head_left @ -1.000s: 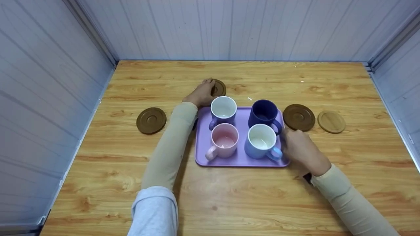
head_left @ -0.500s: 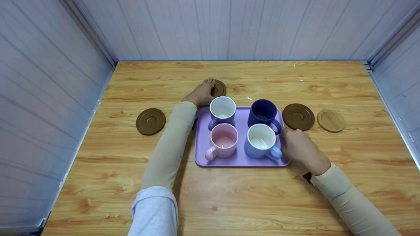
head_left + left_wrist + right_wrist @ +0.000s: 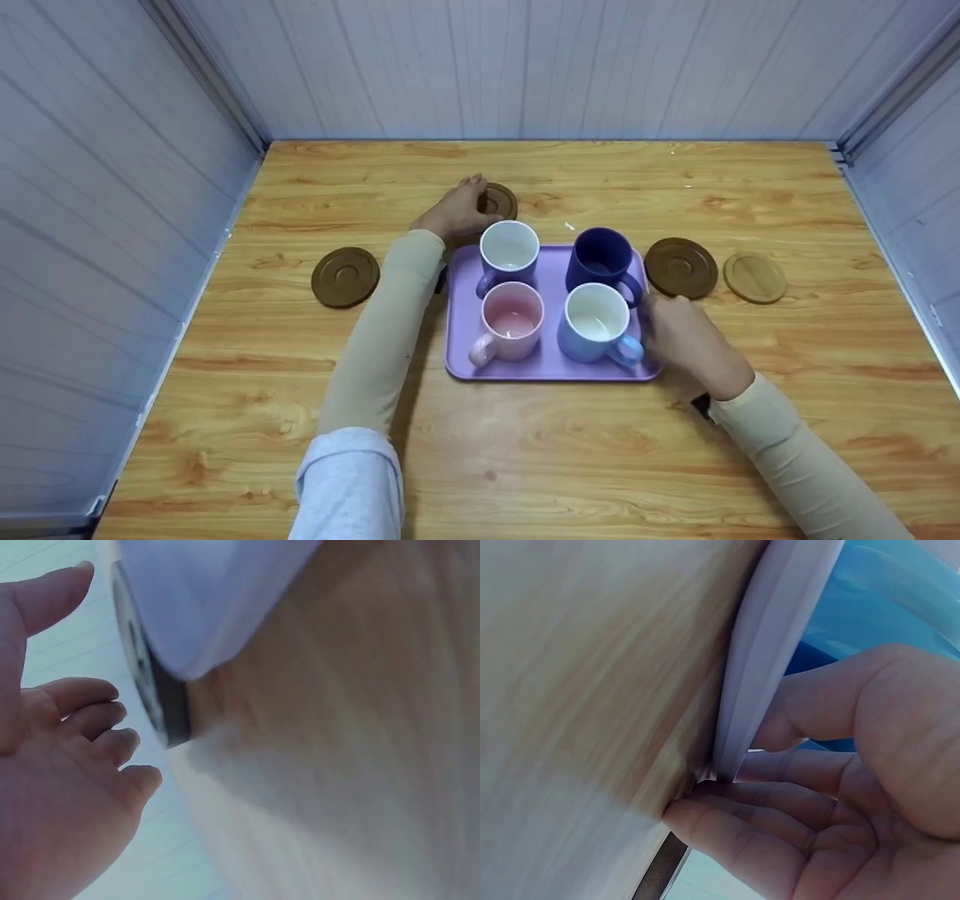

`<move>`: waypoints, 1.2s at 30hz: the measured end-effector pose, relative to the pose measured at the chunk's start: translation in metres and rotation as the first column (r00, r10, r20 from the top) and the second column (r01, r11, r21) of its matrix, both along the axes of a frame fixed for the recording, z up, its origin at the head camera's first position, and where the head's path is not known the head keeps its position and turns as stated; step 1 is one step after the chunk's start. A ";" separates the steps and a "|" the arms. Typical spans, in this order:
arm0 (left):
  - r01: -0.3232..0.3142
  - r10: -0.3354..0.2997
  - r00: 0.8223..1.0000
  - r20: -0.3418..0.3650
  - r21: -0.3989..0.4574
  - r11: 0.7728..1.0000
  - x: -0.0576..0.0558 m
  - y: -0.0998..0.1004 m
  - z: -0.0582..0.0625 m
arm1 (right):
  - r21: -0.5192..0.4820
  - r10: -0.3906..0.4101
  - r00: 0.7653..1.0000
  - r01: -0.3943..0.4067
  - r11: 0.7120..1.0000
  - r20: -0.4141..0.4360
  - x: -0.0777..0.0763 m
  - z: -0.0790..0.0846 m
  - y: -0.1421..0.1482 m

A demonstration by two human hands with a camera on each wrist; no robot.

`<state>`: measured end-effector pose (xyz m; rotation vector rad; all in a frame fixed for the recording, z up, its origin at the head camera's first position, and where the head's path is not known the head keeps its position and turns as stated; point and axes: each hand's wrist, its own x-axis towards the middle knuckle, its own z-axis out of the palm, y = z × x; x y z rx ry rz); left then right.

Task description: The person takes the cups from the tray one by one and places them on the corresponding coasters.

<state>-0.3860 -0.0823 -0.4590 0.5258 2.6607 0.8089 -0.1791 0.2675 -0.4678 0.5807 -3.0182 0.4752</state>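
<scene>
tray (image 3: 553, 270), purple and oblong, is lying between the two hands, its long axis running side to side. the right hand (image 3: 694, 341) is nearer, pinching the tray's right edge, thumb over the rim and fingers underneath, so the tray is stretching away to that hand's left. the left hand (image 3: 455, 212) is hovering beside the far left corner, thumb spreading from loosely bent fingers and gripping nothing; a brown coaster (image 3: 502, 202) is lying close to its fingertips, and i cannot tell whether they are touching. four upright mugs are standing on the tray: purple mug (image 3: 510, 251) far left, navy mug (image 3: 600, 259) far right, pink mug (image 3: 514, 322) near left, light blue mug (image 3: 595, 322) near right. no contents are showing in the three paler insides; the navy one is staying too dark to judge.
</scene>
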 end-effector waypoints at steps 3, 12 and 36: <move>-0.020 0.020 1.000 -0.014 0.027 0.999 0.002 -0.004 0.006 | 0.002 -0.005 1.000 0.005 1.000 0.011 -0.001 0.000 0.000; -0.148 0.144 0.989 0.046 0.095 0.985 0.014 -0.016 0.033 | -0.019 -0.011 1.000 0.011 1.000 0.002 -0.002 0.002 0.002; -0.251 0.282 0.884 -0.372 0.129 0.959 0.103 -0.024 0.050 | -0.014 -0.005 1.000 0.005 1.000 0.020 0.000 0.003 0.002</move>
